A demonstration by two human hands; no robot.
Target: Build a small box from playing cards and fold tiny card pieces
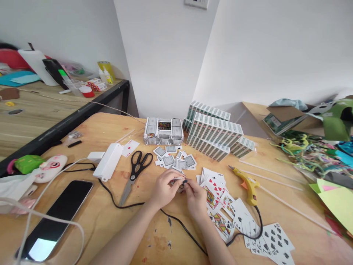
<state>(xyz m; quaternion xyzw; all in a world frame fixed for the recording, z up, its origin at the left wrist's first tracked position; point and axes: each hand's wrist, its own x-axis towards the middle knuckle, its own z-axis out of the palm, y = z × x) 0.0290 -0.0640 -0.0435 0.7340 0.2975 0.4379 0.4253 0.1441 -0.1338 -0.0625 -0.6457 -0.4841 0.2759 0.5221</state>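
Observation:
My left hand is closed in a pinch on a small piece of playing card, mostly hidden by the fingers. My right hand meets it fingertip to fingertip, pinching at the same spot; what it grips is hard to make out. Just beyond lies a pile of cut card pieces with grey patterned backs. Black-handled scissors rest open to the left. Whole playing cards spread out beside my right hand. Behind the pile stands a box-like model covered in cards.
A yellow glue gun lies at right, near clear glue sticks. Stacked card boxes stand behind. A black cable crosses under my arms. At left are a white power strip and a phone.

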